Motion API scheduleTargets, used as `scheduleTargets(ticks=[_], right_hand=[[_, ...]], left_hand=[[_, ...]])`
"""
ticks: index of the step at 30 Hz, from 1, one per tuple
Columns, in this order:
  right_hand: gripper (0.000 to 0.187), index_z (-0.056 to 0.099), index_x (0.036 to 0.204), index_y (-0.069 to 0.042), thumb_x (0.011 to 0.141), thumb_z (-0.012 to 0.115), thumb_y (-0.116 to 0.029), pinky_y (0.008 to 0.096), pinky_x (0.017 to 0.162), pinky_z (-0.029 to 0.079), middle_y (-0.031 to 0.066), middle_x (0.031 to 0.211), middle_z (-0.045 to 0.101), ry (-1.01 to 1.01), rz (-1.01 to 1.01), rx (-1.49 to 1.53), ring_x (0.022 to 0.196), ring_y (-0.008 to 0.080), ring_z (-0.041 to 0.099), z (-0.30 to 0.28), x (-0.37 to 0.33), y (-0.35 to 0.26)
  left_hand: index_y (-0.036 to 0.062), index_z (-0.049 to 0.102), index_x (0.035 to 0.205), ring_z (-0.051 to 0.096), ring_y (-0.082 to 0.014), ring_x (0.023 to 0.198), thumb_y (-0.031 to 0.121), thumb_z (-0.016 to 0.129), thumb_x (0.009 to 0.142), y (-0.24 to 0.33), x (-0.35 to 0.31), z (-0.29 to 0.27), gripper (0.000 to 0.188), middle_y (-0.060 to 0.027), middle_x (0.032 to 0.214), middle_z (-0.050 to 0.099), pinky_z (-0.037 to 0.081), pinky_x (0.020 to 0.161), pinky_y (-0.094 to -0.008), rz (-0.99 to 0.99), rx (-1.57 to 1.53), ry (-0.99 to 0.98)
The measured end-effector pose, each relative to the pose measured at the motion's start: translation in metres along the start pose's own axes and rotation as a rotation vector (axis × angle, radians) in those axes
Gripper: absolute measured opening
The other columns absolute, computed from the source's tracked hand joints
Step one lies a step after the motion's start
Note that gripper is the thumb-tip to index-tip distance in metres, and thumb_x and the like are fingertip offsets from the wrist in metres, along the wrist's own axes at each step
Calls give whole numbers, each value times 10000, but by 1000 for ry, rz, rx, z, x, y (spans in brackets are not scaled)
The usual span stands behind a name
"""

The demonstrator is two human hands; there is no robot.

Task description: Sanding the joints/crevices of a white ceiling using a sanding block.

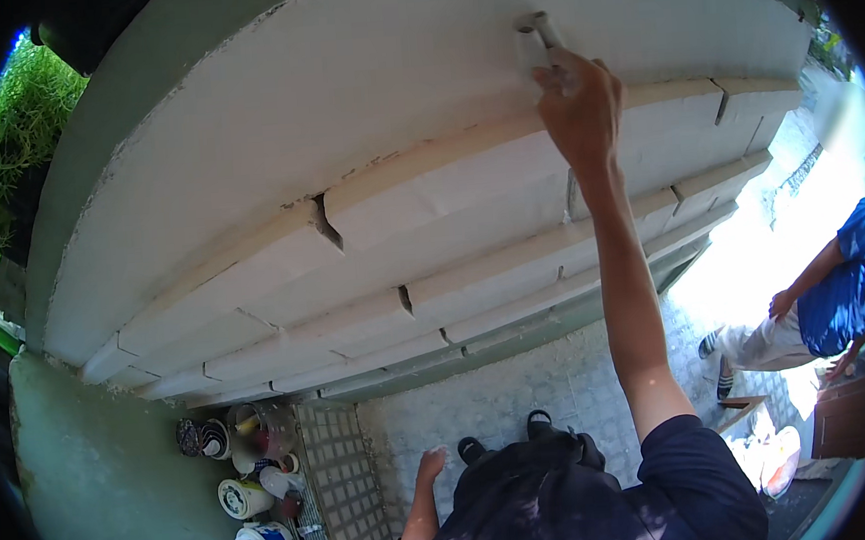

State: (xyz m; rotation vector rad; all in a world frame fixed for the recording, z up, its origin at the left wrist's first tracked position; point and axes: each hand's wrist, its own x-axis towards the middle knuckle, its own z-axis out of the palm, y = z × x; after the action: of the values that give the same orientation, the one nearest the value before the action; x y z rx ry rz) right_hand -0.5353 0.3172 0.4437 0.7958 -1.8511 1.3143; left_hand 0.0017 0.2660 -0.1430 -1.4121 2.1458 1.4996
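Observation:
My right hand is raised at the end of an outstretched arm against the white wall. Its fingers are closed round a pale, whitish object with a short rounded end, pressed to or very near the wall surface. I cannot make out its exact kind, as the fingers cover part of it. Down beside my body, my left hand hangs low over the paved floor. Its fingers look curled, and a small whitish patch shows at their edge; whether it holds anything is unclear.
Below the flat wall run stepped white block courses with dark gaps. Paint buckets and containers stand at lower left beside a lattice panel. A person in a blue shirt is at the right. Greenery shows at upper left.

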Motion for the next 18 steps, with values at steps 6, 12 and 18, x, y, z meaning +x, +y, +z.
scheduleTargets(ticks=[6, 12, 18], right_hand=[[125, 708, 904, -5, 786, 665, -3, 453, 750, 407, 159, 791, 687, 56, 23, 43, 788, 338, 644, 21, -17, -40], [119, 704, 903, 8, 792, 664, -10, 413, 760, 468, 179, 815, 696, -21, -141, 213, 787, 349, 667, 25, -19, -51], [166, 715, 905, -13, 754, 655, 20, 391, 822, 413, 137, 872, 713, 54, 62, 205, 831, 300, 662, 12, -7, -24]], left_hand=[[50, 686, 1091, 673, -187, 747, 330, 564, 939, -43, -5, 0, 341, -92, 878, 709, 520, 631, -339, -250, -16, -151], [32, 697, 1117, 702, -348, 953, 330, 514, 924, 6, 1, -4, 399, -202, 1079, 707, 531, 856, -432, -107, 41, -90], [46, 689, 1165, 666, -334, 1087, 342, 554, 909, 32, -10, 9, 414, -172, 1159, 699, 516, 923, -431, -57, 33, -20]])
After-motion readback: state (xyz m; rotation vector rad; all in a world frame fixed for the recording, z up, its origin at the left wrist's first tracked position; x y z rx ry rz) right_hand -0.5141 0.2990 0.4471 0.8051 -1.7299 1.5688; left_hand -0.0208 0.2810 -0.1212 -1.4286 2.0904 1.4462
